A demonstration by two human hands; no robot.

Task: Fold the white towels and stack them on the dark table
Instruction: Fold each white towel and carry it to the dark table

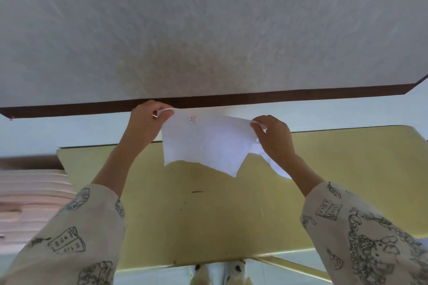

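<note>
I hold a white towel (203, 143) stretched in the air by its two upper corners. My left hand (146, 120) pinches the left corner and my right hand (275, 136) pinches the right corner. A small red label sits near the towel's top left edge. The towel's lower edge hangs loose and uneven above a yellow-green low table (208, 215). Beyond the hands lies the large table (208, 30) with a glossy grey top and a dark brown edge.
A stack of folded pale pink towels (30, 201) sits at the left, blurred. My printed beige sleeves fill the lower corners. A yellow bar and my feet show at the bottom edge below the low table.
</note>
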